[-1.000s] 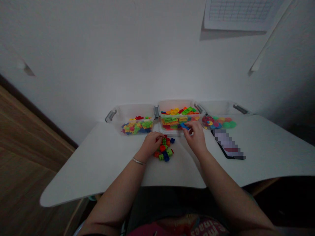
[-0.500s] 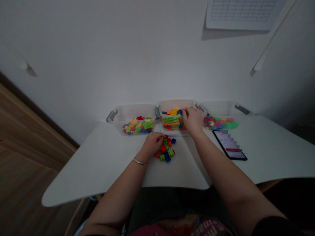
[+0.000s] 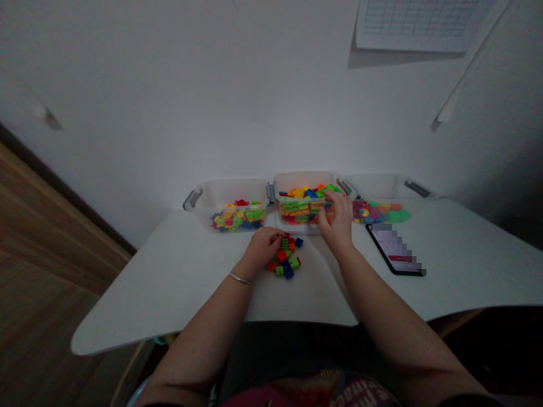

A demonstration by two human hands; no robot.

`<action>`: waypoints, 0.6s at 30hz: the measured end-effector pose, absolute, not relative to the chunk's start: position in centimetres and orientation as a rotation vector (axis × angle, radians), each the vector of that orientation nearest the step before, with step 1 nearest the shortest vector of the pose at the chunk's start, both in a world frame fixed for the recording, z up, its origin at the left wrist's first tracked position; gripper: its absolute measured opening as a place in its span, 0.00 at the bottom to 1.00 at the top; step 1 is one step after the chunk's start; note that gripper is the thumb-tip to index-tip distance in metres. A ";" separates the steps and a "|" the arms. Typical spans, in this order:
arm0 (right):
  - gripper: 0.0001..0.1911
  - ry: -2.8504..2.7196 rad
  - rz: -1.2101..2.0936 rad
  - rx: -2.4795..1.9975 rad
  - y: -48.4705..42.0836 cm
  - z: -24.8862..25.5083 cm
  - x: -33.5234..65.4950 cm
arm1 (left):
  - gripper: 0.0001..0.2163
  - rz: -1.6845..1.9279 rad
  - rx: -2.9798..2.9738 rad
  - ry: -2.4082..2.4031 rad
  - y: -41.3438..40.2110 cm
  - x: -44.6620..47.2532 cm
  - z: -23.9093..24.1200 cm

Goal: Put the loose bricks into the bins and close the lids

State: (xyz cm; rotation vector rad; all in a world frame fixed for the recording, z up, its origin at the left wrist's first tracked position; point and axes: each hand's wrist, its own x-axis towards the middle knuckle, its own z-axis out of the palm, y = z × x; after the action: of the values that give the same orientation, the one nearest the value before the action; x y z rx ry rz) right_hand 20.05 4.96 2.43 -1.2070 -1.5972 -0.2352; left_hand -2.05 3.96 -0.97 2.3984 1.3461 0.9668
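A small heap of red, green, blue and orange toy building bricks (image 3: 288, 263) lies on the white table. At its upper left edge rests my left hand (image 3: 263, 246), fingers curled in and thumb near the index finger; whatever they hold is hidden. My right hand (image 3: 338, 223) is at the front right corner of the middle clear plastic box (image 3: 301, 230), thumb and fingers apart, and no brick shows between them. Inside that box are several building bricks (image 3: 297, 207) in green, yellow, orange, red and blue.
To the left stands a clear box (image 3: 237, 189) of small colourful pieces. Another clear box (image 3: 375, 185), on the right, contains round and flower-like pieces. A phone (image 3: 395, 251) lies on the table (image 3: 178, 282) right of my right forearm. The wall rises behind the boxes.
My right hand has drawn back from inside the middle box to its front right corner, and its fingers have spread. My left hand and the heap look the same.
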 end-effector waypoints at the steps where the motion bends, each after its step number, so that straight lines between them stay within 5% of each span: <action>1: 0.17 -1.620 -0.203 -1.202 4.5 1.9 20.1 | 0.10 0.961 2.401 1.346 4.0 -2.0 -0.9; 5: 0.13 -1.814 0.035 -1.187 3.6 -1.2 20.2 | 0.10 0.955 2.398 1.357 4.0 -1.8 -0.8; 9: 0.20 -2.061 0.242 -1.217 3.6 -3.7 20.3 | 0.09 0.975 2.387 1.347 4.0 -1.8 -1.0; 18: 0.25 -2.273 0.156 -1.238 3.2 -3.6 19.7 | 0.09 0.978 2.389 1.353 4.2 -1.6 -1.2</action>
State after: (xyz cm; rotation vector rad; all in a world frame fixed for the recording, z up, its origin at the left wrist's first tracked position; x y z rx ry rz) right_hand 19.73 3.16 -3.65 -1.2377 -2.2729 0.1558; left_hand -1.58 4.21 -1.24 2.3890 1.3530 0.9780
